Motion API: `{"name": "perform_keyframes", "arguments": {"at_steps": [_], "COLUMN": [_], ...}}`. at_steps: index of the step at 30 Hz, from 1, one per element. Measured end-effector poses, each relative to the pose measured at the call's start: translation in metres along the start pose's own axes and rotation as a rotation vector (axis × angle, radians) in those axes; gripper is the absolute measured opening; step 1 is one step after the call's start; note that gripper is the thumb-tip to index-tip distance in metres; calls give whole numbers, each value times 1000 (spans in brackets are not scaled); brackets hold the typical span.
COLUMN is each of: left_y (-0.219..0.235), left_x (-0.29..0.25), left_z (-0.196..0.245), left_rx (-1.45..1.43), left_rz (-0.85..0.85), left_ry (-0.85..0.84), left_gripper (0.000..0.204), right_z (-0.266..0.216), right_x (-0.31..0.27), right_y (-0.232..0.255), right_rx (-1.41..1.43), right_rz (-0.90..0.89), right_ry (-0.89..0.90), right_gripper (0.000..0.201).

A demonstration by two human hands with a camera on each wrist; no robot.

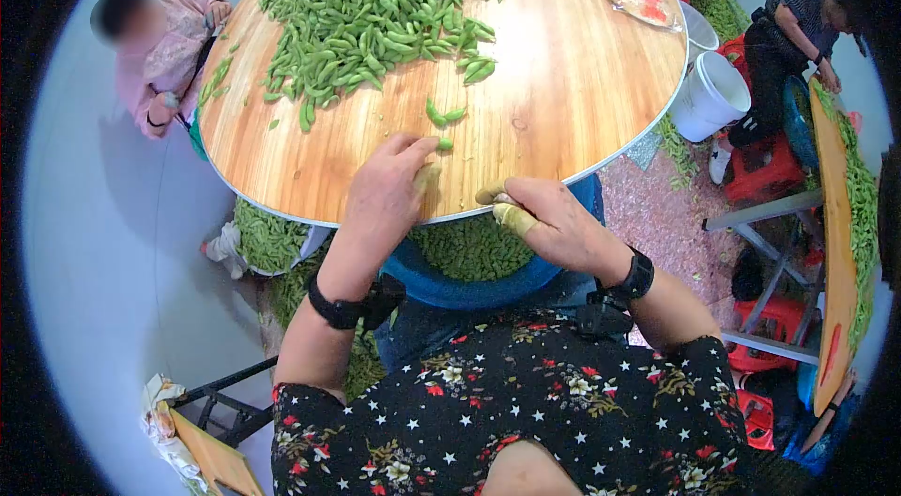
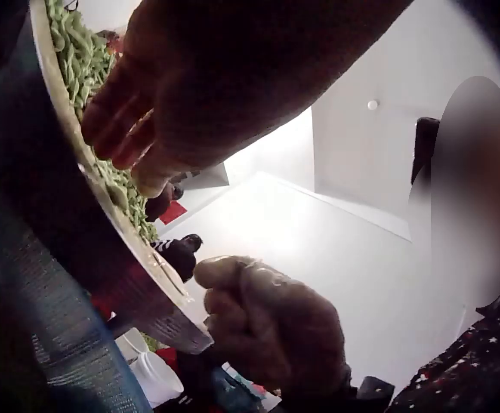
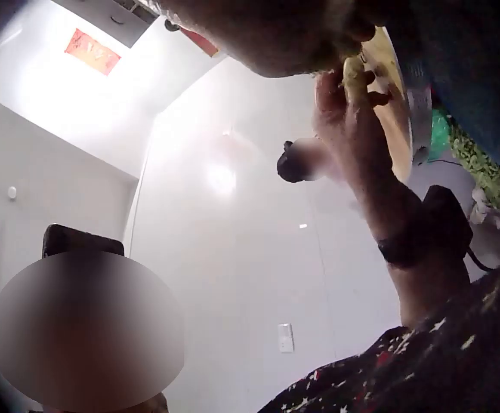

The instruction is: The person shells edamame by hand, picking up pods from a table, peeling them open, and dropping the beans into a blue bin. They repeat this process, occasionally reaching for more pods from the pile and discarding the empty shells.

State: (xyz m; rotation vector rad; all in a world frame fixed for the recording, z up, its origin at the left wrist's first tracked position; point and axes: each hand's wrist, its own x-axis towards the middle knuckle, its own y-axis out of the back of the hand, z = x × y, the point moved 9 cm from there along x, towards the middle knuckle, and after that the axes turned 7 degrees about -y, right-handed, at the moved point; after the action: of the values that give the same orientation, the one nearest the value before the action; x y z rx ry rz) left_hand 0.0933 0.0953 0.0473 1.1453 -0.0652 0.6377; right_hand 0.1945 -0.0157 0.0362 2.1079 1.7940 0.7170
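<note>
My left hand (image 1: 387, 179) reaches over the near edge of the round wooden table (image 1: 554, 121), fingers fairly straight. Its fingertips are right at a green edamame pod (image 1: 445, 144), with the thumb apart from it. Just beyond lie loose edamame pods (image 1: 445, 115). To the right, my right hand (image 1: 556, 219) is at the table rim, fingers curled and thumb against the index finger; no pod shows in it. Yellowish covers wrap thumb and fingertips. In the left wrist view the right hand (image 2: 271, 323) appears as a loose fist below the left hand (image 2: 172, 112).
A large heap of edamame (image 1: 375, 17) covers the table's far left. Below the edge, a blue tub (image 1: 427, 285) holds shelled beans. A clear packet (image 1: 640, 2) lies at the right, near a white bucket (image 1: 713, 97). People sit at left and right; a second table (image 1: 831, 308) stands right.
</note>
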Motion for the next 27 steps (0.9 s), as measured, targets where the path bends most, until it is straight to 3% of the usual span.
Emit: {"name": "perform_keyframes", "arguments": {"at_steps": [1, 3, 5, 7, 8, 9, 10, 13, 15, 17, 18, 21, 25, 27], "left_y": [-3, -6, -13, -11, -10, -6, -3, -4, -1, -4, -4, -9, -6, -5], "left_x": [6, 14, 17, 19, 17, 13, 8, -4, -11, -15, -16, -18, -23, -26], "left_z": [-2, -4, -9, 0, 4, 15, 27, 49, 51, 39, 37, 46, 55, 59], "left_rx": [-22, 8, 40, 192, 194, 16, -165, -274, -273, -329, -329, -154, -159, -155], "left_rz": [14, -18, -57, 17, 17, 29, 35, -13, 11, -33, -33, -144, -153, -154], "left_ry": [8, 14, 24, -87, -89, -114, -137, -153, -151, 36, 36, -112, -138, -160], "left_gripper": [22, 22, 21, 20, 20, 19, 19, 19, 19, 17, 17, 14, 11, 13], "right_z": [-2, 13, 11, 7, 11, 18, 16, 18, 13, 8, 4, -8, -9, -7], "right_x": [-1, -5, -5, -5, -5, -6, -6, -5, 0, -1, -1, -3, -7, -10], "right_y": [4, -1, 0, 1, 1, 0, -1, -1, -6, -5, -5, -2, -5, -13], "right_rx": [-5, -34, 7, 50, 183, 317, 322, 373, 231, 171, 109, 70, -51, -240], "right_rz": [4, -145, -117, -90, -92, -88, -80, -53, -83, -92, -98, -60, -108, -178], "right_ry": [2, -248, -227, -206, -339, -470, -476, -455, -236, -200, -167, -10, -11, -43], "right_gripper": [22, 24, 25, 27, 28, 29, 29, 31, 27, 25, 23, 23, 25, 23]}}
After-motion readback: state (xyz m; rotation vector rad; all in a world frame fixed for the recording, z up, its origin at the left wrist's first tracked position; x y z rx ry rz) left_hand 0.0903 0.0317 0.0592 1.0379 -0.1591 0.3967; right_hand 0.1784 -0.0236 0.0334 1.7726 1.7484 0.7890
